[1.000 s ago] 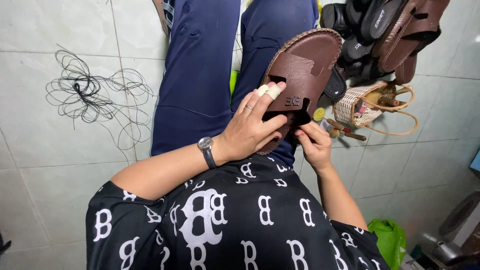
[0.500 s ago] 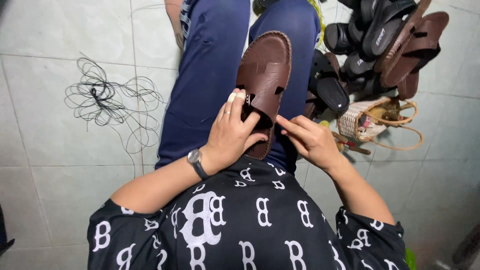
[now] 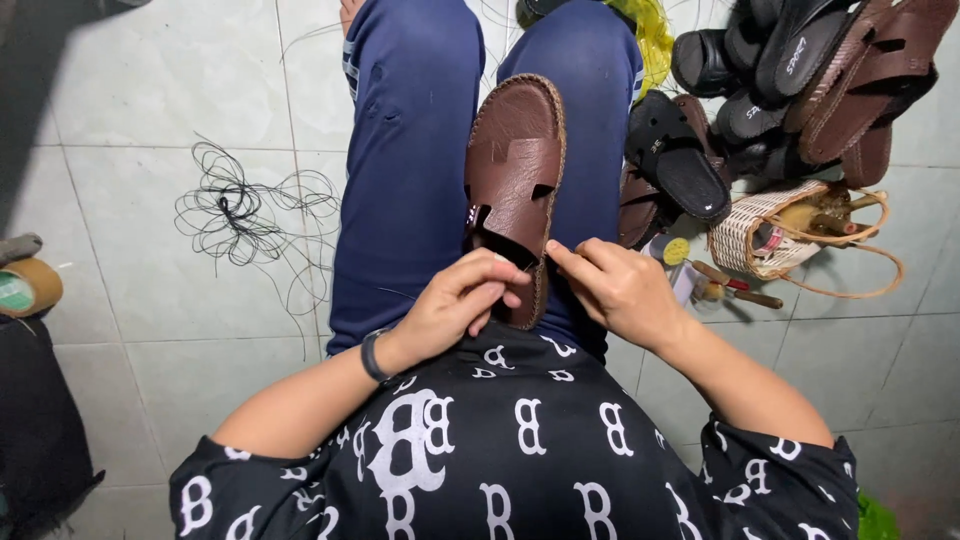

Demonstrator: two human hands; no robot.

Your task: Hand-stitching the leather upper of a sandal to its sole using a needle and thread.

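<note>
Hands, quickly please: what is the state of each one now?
Left hand: closed, gripping the heel end of the brown sandal.
Right hand: fingers pinched at the sandal's edge; anything held is too small to tell.

The person wore a black shirt (image 3: 520,450) with white letters, dark blue trousers (image 3: 410,150) (at twelve o'clock), and a dark wristband (image 3: 373,356).

Pale tiled floor (image 3: 170,90): tangled black thread (image 3: 240,205) left of the hands, a sandal pile (image 3: 800,70) and woven basket (image 3: 765,235) to their right.
</note>
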